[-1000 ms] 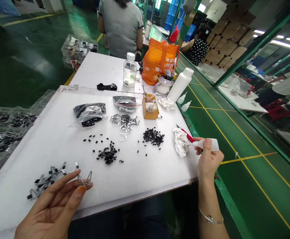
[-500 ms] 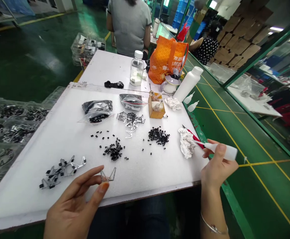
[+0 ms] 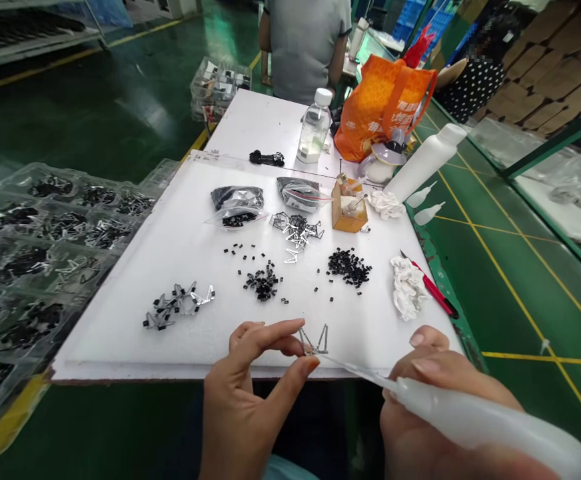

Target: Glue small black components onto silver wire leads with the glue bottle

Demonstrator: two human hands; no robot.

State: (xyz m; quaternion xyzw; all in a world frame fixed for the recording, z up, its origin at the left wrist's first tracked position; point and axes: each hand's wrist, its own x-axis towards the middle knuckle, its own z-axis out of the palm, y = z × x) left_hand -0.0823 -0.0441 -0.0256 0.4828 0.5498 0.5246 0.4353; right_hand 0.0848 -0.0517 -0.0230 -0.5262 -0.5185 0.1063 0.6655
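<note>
Silver wire frame pinched by left hand; right hand grips white needle-tip bottle just beside it.

This is a factory assembly floor: a green floor marked with yellow lines runs past the white desk. Clear plastic trays of small parts lie beside its left edge, stacked cardboard cartons stand beyond its right side, and a co-worker is past its far end.
</note>
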